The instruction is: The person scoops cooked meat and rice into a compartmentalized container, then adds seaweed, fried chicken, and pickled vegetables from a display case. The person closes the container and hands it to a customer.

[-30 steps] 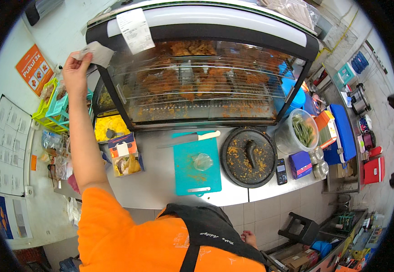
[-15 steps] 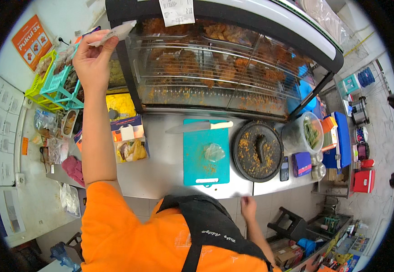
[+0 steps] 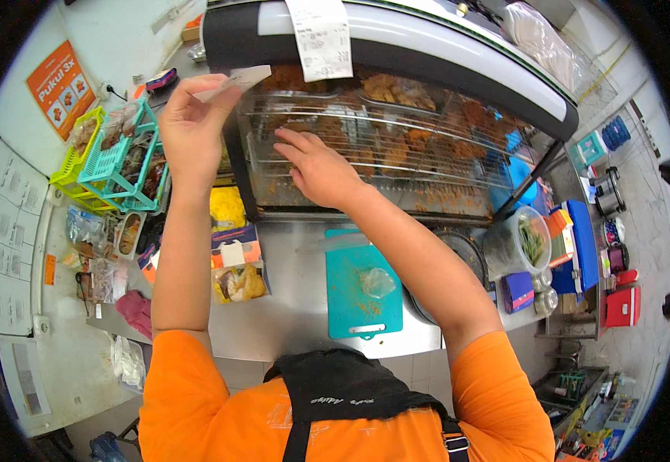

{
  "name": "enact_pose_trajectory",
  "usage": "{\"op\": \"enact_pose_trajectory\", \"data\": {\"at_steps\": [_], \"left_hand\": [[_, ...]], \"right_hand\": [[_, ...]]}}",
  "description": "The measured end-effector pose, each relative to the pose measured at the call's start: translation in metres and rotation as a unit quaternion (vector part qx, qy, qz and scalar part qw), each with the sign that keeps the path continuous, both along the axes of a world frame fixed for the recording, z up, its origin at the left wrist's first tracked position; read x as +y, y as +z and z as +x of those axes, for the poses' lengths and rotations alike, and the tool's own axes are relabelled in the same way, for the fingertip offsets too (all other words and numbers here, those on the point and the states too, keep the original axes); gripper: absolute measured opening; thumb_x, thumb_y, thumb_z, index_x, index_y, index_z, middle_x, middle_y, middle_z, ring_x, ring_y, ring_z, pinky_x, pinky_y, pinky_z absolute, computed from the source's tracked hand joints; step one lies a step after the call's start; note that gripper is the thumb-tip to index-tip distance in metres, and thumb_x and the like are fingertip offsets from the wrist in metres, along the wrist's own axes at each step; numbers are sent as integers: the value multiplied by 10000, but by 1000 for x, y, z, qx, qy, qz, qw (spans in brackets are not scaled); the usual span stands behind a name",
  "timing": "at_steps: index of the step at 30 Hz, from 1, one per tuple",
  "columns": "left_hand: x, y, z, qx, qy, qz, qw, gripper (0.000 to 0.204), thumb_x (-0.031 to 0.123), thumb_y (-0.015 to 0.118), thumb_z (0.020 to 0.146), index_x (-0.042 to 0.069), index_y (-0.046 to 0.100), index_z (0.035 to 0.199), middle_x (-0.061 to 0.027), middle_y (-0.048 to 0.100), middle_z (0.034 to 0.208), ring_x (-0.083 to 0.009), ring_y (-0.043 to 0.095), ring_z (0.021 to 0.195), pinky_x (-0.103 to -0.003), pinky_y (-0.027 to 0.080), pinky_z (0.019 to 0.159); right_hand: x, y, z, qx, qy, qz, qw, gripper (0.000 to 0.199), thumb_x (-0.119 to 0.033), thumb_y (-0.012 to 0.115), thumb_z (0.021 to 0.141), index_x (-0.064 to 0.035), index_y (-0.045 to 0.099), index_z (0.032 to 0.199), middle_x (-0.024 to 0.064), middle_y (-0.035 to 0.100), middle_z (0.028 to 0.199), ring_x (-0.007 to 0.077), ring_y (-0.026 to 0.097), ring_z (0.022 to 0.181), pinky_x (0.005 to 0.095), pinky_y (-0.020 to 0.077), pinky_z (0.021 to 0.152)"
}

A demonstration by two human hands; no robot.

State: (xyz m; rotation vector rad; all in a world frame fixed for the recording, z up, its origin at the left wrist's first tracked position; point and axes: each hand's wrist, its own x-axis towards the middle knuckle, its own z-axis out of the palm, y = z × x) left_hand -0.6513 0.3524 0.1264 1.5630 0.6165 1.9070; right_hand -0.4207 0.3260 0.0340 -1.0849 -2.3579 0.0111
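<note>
My left hand (image 3: 199,127) is raised at the left end of the glass food display case (image 3: 420,38), pinching a small white paper slip (image 3: 247,78) between thumb and fingers. My right hand (image 3: 321,171) is held up before the case's glass with its fingers spread and nothing in it; whether it touches the glass I cannot tell. Behind the glass, fried food pieces (image 3: 396,150) lie on wire racks. A long printed receipt (image 3: 322,46) hangs from the case's top edge.
On the steel counter lies a teal cutting board (image 3: 343,308) with crumbs and a clear plastic bag (image 3: 377,282). My right forearm covers much of the dark stone mortar (image 3: 470,245). A clear tub of green leaves (image 3: 531,239) stands right; stacked baskets (image 3: 112,173) stand left.
My right hand has come up from beside my body to the front of the case, its fingers spread. My left hand still pinches the slip, now flatter to the view. The whole view has shifted.
</note>
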Motion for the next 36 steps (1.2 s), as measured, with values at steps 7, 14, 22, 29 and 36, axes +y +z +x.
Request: {"op": "enact_pose_trajectory", "data": {"at_steps": [7, 14, 22, 29, 36], "left_hand": [[10, 19, -5, -59, 24, -29, 998, 221, 34, 871, 964, 52, 751, 1148, -47, 802, 1063, -108, 716, 959, -277, 553, 888], [26, 23, 0, -65, 65, -13, 996, 243, 38, 871, 968, 51, 739, 1170, -57, 797, 1085, -101, 719, 954, -261, 548, 864], [50, 67, 7, -104, 53, 39, 992, 228, 55, 851, 995, 9, 731, 1184, -56, 766, 1118, -124, 714, 1047, -271, 549, 943], [70, 114, 9, -94, -8, 75, 993, 379, 60, 851, 1000, 16, 667, 1329, -135, 770, 1221, -167, 729, 1097, -288, 580, 953], [157, 102, 23, 127, 212, -73, 966, 504, 110, 942, 876, 26, 716, 1318, -129, 784, 1174, -193, 734, 1024, -321, 582, 884]], "right_hand": [[30, -15, -50, -42, 43, -11, 998, 605, -68, 710, 894, -73, 633, 1494, 46, 514, 1670, 331, 612, 1269, 481, 585, 976], [33, -29, -61, -172, -7, 39, 984, 441, -154, 733, 929, -91, 682, 1363, 48, 597, 1532, 310, 611, 1273, 479, 551, 961], [32, -40, -36, -110, -105, 30, 988, 429, -153, 761, 909, -73, 656, 1317, 123, 620, 1360, 328, 613, 1247, 486, 530, 1008], [16, -47, 7, -76, -158, 21, 984, 382, -142, 777, 917, -60, 654, 1269, 149, 615, 1341, 353, 617, 1228, 493, 543, 1011], [-18, -33, 15, -13, -157, -24, 987, 399, -110, 776, 911, -64, 657, 1289, 150, 615, 1356, 385, 633, 1240, 526, 574, 989]]}}
